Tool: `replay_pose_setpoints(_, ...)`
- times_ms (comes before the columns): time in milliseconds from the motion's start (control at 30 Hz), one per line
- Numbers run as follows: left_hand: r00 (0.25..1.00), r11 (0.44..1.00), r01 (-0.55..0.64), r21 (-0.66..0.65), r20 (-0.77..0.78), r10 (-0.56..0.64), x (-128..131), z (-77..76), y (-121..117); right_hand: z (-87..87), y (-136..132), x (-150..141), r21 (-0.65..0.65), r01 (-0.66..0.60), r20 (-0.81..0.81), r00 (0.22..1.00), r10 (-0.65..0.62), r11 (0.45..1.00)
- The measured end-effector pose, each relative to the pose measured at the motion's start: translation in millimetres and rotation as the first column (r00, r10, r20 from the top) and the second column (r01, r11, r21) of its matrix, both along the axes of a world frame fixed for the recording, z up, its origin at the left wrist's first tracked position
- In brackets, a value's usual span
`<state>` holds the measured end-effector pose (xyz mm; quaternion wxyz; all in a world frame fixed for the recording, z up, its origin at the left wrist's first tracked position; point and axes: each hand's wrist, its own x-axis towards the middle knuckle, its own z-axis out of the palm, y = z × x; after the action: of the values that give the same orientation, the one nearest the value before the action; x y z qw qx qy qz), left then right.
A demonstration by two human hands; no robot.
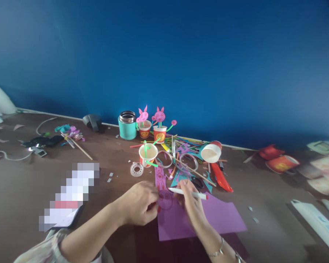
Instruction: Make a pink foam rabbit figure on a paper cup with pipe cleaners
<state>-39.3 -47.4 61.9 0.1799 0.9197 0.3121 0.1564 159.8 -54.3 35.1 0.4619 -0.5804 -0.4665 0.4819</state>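
Purple paper (221,218) on brn tbl (108,199), blue wall (164,54) bhd, R fingers (185,185) round marker (199,195), L fingers (151,197) unclear

Purple paper (219,218) lies near, a round face (165,201) drawn far left; a red-ended white marker (199,195) slants above it.

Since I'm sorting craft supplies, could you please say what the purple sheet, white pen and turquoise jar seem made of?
Purple sheet: probably matte paper or card, looking thin and flat. White pen: likely plastic, with a smooth, even barrel. Turquoise jar: apparently metal at its shiny, silvery mouth; the outer material is unclear.
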Motion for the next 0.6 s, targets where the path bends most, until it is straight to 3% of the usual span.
replay_pose_setpoints(100,1.000,1.000,-0.004,-0.004,0.014,0.004,-0.5,-0.9,-0.3,0.0,-1.4,11.4,-0.004,-0.105,0.017,0.994,0.105,0.994)
replay_pose_setpoints(200,1.000,1.000,-0.011,0.003,0.018,0.011,-0.5,-1.9,-0.6,-5.4,-3.1,17.7,0.014,-0.188,0.161,0.970,0.184,0.982)
replay_pose_setpoints(333,1.000,1.000,-0.014,0.001,0.009,0.014,-0.1,-2.9,-0.6,-11.9,-7.3,15.3,0.054,-0.216,0.265,0.945,0.194,0.975)
replay_pose_setpoints(600,1.000,1.000,-0.002,-0.014,0.017,0.002,-0.1,-4.0,0.8,-6.6,-12.1,10.4,0.052,-0.232,0.361,0.911,0.198,0.971)
